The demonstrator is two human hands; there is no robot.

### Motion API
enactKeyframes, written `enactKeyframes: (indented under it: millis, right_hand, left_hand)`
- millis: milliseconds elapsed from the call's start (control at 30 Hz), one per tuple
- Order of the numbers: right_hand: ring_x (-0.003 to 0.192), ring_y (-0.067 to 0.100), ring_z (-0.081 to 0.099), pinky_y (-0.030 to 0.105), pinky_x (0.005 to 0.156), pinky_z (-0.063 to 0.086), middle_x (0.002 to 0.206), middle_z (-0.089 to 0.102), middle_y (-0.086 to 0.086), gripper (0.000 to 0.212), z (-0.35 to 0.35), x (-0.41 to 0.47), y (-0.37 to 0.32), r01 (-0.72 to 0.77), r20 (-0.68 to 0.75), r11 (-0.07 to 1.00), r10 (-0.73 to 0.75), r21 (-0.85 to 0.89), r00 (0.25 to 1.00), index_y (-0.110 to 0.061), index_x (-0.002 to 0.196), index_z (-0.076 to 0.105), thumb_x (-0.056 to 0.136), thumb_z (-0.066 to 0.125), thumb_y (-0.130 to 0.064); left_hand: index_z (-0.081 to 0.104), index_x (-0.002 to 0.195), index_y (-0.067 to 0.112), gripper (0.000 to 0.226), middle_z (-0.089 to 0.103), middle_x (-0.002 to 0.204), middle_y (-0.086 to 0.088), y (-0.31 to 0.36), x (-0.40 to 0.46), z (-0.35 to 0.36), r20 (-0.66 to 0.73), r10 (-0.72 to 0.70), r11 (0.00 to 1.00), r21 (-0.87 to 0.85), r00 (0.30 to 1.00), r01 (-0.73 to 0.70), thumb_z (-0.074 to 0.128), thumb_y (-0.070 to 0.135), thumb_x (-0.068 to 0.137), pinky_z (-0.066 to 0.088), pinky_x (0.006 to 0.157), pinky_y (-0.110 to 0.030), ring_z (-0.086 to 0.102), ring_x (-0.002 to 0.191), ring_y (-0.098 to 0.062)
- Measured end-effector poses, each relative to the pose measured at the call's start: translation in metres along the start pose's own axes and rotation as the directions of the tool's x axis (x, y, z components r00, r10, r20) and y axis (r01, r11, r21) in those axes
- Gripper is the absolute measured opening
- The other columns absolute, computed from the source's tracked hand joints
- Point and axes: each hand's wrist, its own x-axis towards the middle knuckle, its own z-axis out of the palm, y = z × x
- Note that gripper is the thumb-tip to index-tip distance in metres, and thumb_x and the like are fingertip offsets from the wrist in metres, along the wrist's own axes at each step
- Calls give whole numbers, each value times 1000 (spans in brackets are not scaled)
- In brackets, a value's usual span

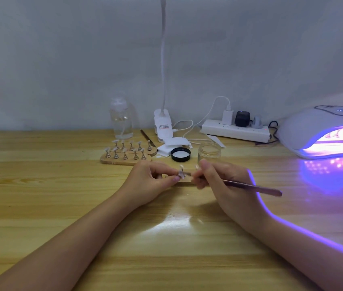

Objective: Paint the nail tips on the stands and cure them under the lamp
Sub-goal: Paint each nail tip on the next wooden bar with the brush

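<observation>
My left hand (pixel 151 181) pinches a small metal stand with a nail tip (pixel 180 174) over a wooden base (pixel 184 181) at the table's middle. My right hand (pixel 223 181) grips a thin purple-handled brush (pixel 254 187), whose tip meets the held nail tip. Two more nail tips (pixel 196 166) stand behind, partly hidden by my fingers. Two wooden bases with several nail tips on stands (pixel 127 153) lie behind my left hand. The curing lamp (pixel 321 131) at the right glows violet, and stands with tips are visible inside it.
Behind the work spot stand a small open glass jar (pixel 209 152), its black lid (pixel 180 154), white pads (pixel 173 144), a clear bottle (pixel 121 118), a clip-on desk lamp (pixel 163 124) and a power strip (pixel 235 130) with cables. The wooden table (pixel 61 196) extends left and toward me.
</observation>
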Motion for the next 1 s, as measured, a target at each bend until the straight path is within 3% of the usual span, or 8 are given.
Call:
enactKeyframes:
  millis: [67,200,367,467,567,733,900,1000]
  right_hand:
    - [64,1,65,17,63,51,70,69,-10,24,-1,1,0,-3,13,999,4,-54,1000,-29,75,69,86,51,-39]
    - [51,7,60,16,54,48,59,67,0,33,0,0,-1,-64,46,997,62,41,997,-22,66,69,85,51,-43]
    - [63,3,64,19,63,51,70,69,-8,24,0,3,0,-32,44,998,35,-47,998,-31,73,67,85,50,-43]
    - [51,4,59,15,55,47,59,66,-1,31,0,1,0,-44,22,998,44,38,999,-25,66,67,89,50,-38]
    - [61,3,63,17,61,50,69,68,-7,24,0,2,-1,-9,9,1000,9,-11,1000,-31,74,66,91,49,-36]
    - [51,12,61,18,53,48,58,65,0,33,1,0,-1,-59,9,996,59,70,998,-23,65,67,88,50,-40]
    - [61,7,65,19,60,51,66,69,-7,29,1,2,-1,-59,-7,998,59,2,998,-26,72,67,82,48,-45]
    - [50,8,60,17,54,48,58,66,3,34,2,0,-2,-82,-5,994,83,77,997,-17,67,68,82,48,-40]
  left_hand:
    - [72,77,29,23,68,73,6,0,0,0,3,5,1000,12,1000,-5,71,6,76,30,52,-20,33,50,-9]
    - [71,75,29,25,68,75,0,0,-1,0,4,19,1000,14,1000,-19,70,5,76,28,49,-14,32,44,-4]
    - [72,80,24,19,68,74,3,-2,-1,0,11,22,1000,11,1000,-22,71,5,76,30,50,-12,35,48,-3]
    - [73,83,20,17,70,75,2,-2,0,0,14,29,999,18,999,-29,71,5,76,32,52,-14,40,55,-10]
    - [74,86,18,17,71,77,-4,-2,0,1,6,41,999,3,999,-41,71,5,76,31,51,-14,39,56,-17]
    - [72,82,25,22,72,78,-5,-1,0,2,-5,51,998,-24,999,-51,71,5,75,39,58,-34,54,64,-39]
    - [73,80,26,20,73,80,-5,-1,0,2,-5,37,998,-50,999,-38,73,7,74,47,66,-49,57,71,-46]
    - [73,79,27,20,72,78,-12,-2,0,1,-5,36,999,-36,999,-36,73,7,74,39,57,-38,50,59,-32]
